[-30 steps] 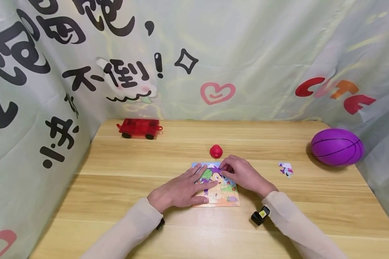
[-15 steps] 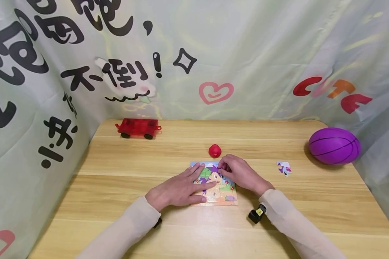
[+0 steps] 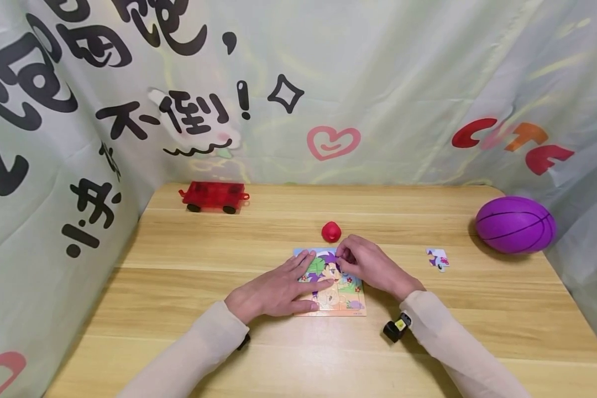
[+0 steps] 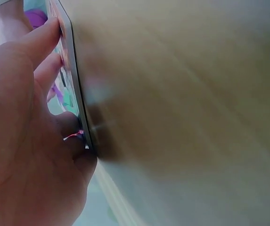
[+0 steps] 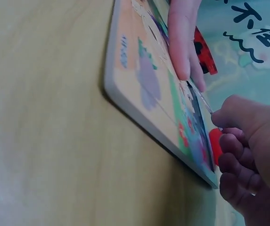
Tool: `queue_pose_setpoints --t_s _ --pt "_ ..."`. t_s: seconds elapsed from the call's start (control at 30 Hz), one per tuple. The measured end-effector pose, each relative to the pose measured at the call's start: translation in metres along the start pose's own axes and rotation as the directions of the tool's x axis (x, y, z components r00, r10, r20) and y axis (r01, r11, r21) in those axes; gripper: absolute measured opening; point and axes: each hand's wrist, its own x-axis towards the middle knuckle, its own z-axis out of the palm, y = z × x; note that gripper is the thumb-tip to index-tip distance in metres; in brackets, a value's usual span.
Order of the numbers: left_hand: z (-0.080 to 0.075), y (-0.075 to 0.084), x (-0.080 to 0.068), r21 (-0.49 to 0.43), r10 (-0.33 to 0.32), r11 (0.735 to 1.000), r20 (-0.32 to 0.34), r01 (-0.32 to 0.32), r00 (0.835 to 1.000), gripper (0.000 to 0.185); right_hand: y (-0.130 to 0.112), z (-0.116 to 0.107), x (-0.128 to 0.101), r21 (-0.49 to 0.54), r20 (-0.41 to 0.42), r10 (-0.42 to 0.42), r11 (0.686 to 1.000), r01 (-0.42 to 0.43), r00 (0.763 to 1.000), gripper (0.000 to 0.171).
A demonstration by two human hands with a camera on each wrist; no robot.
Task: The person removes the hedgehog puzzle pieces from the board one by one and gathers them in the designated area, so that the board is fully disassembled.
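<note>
I see my left hand [image 3: 278,288] lying flat, fingers straight, on the puzzle [image 3: 345,301] mid-desk, while my right hand [image 3: 368,264], fingers curled, pinches a piece [image 3: 334,260] at its far edge, directly beneath both hands.

Both forearms reaching in from the near edge, sleeved to the wrists. Left hand [image 3: 278,290] laid flat, palm down, fingers straight and slightly spread, pointing far-right. Right hand [image 3: 365,262] just right of it, fingers curled, fingertips pinched together at the far-left.
</note>
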Motion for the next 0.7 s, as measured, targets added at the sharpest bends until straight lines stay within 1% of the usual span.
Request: queue_pose_setpoints --t_s 0.13,0.23,0.37,0.6,0.7 --pt "0.001 -0.001 0.000 0.010 0.004 1.000 -0.004 -0.004 1.000 0.061 0.002 -0.007 -0.002 -0.021 -0.033 -0.035 0.999 0.034 0.999 0.011" --pt "0.001 -0.001 0.000 0.013 0.010 1.000 -0.008 -0.010 1.000 0.061 0.008 -0.015 -0.007 -0.012 -0.057 -0.029 1.000 0.029 0.998 0.012" --pt "-0.001 0.000 0.000 0.005 0.014 1.000 -0.014 -0.014 1.000 0.061 0.022 -0.031 -0.019 0.010 -0.098 -0.013 1.000 0.014 0.995 0.012" --pt "0.000 0.001 -0.001 0.009 -0.004 1.000 -0.005 0.004 1.000 0.061 0.046 -0.056 -0.043 0.002 -0.193 -0.080 0.997 0.081 0.978 0.013" --pt "0.000 0.001 -0.001 0.010 -0.002 1.000 -0.006 0.002 1.000 0.062 0.054 -0.064 -0.054 -0.016 -0.217 -0.075 0.997 0.073 0.973 0.014"
